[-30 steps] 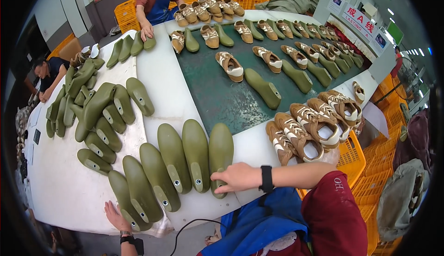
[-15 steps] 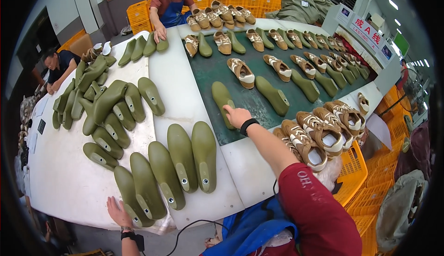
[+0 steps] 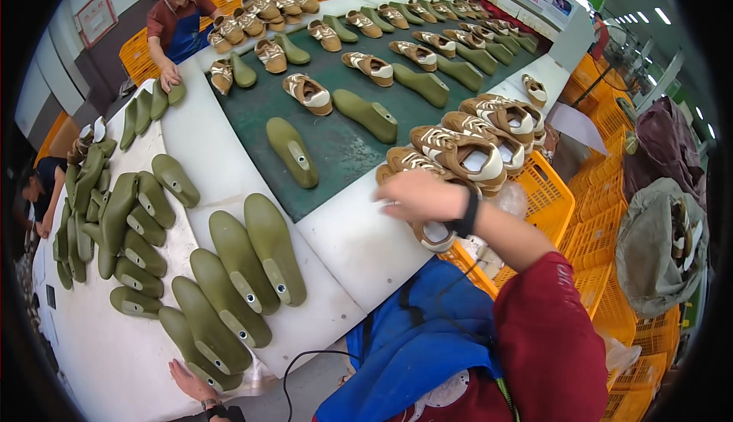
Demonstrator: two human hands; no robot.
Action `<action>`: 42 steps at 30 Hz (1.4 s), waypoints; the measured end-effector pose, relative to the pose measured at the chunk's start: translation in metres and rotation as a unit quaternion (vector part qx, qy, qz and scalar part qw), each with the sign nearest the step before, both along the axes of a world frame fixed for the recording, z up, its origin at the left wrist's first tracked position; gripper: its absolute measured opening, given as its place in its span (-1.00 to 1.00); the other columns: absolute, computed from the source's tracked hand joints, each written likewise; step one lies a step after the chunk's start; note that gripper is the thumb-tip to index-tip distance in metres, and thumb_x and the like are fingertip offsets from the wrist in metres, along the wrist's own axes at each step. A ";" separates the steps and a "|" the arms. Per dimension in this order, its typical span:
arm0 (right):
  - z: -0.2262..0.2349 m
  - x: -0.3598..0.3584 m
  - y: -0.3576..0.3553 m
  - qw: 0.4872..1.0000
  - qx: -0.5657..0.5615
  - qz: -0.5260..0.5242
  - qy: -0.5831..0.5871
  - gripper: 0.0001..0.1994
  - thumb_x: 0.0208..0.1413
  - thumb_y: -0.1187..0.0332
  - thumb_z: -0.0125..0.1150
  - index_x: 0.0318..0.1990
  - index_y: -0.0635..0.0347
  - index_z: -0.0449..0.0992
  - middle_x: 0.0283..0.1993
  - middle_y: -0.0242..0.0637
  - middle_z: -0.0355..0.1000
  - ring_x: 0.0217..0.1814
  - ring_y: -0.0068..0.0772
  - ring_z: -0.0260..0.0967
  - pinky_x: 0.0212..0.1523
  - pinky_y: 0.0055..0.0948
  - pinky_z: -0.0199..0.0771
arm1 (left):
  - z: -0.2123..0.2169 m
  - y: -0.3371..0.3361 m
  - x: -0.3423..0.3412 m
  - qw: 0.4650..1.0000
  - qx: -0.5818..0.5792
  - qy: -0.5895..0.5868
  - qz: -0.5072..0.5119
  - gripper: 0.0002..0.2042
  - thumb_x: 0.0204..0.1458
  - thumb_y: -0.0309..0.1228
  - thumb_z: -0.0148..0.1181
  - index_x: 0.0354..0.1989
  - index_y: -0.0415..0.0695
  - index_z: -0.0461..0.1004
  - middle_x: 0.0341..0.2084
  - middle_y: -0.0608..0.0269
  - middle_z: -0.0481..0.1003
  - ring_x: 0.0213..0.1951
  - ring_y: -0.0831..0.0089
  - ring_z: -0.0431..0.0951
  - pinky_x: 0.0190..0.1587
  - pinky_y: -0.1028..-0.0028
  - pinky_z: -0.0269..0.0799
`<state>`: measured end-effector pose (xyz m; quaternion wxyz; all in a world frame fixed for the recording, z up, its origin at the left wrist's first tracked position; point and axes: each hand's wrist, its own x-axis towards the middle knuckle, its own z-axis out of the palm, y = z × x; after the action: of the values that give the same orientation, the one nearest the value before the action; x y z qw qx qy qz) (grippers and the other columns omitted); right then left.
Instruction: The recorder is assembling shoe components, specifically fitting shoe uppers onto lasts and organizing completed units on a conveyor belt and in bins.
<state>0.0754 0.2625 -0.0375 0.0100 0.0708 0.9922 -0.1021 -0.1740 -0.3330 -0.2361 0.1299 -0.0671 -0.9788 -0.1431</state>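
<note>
My right hand [image 3: 420, 197] is over the near brown-and-white sneakers [image 3: 458, 155] at the belt's near side. It is blurred, and whether its fingers touch a shoe I cannot tell. On the green conveyor belt [image 3: 256, 136] lies a single olive shoe last [image 3: 292, 153], with a sneaker [image 3: 308, 95] and another last [image 3: 365, 115] beyond it. At the lower left, my left hand [image 3: 191, 380] rests with fingers stretched out at the table's edge, beside a row of large olive lasts [image 3: 210, 326]. It holds nothing.
A pile of lasts [image 3: 122, 208] covers the table's left part. Across the belt, a person in a blue apron [image 3: 187, 40] has a hand on other lasts [image 3: 159, 100]. Orange crates [image 3: 603, 216] stack at the right, and a dark cable [image 3: 294, 365] hangs by the table's near edge.
The view has turned right. My right hand has left the last on the belt and come back to the near sneakers. My left hand stays beside the large lasts.
</note>
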 end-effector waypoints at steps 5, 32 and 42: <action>0.037 0.096 0.038 0.955 0.204 -0.210 0.042 -0.80 -0.27 0.33 0.21 -0.40 0.12 0.50 -0.38 -0.26 0.40 -0.39 -0.14 0.38 -0.40 -0.28 0.40 | -0.006 -0.018 0.004 1.000 0.001 0.000 0.006 -0.56 0.02 -0.32 -0.05 0.06 -0.32 0.23 0.10 -0.06 0.19 0.14 0.09 0.15 0.18 0.30 0.03; -0.013 -0.248 0.007 0.912 -0.404 -0.071 0.016 -0.66 -0.10 0.23 0.21 -0.26 0.35 0.43 -0.48 -0.33 0.39 -0.55 -0.63 0.33 -0.55 -0.64 0.36 | 0.019 0.016 0.024 0.998 0.016 0.034 0.055 -0.62 -0.03 -0.38 -0.02 -0.02 -0.29 0.31 0.06 0.00 0.25 0.13 0.09 0.17 0.17 0.25 0.02; -0.096 -0.315 0.037 0.958 -0.227 -0.076 0.155 -0.56 -0.13 0.40 0.09 0.01 0.19 0.30 -0.14 0.01 0.39 -0.10 -0.03 0.36 -0.10 -0.32 0.36 | 0.020 0.018 0.024 0.998 0.030 0.038 0.049 -0.62 -0.05 -0.41 0.00 -0.02 -0.27 0.31 0.06 0.01 0.25 0.11 0.09 0.18 0.16 0.24 0.03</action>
<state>-0.2394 0.2999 -0.1331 -0.1355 0.1252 0.9239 -0.3353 -0.1496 -0.3149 -0.2162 0.1760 -0.0209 -0.9705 -0.1633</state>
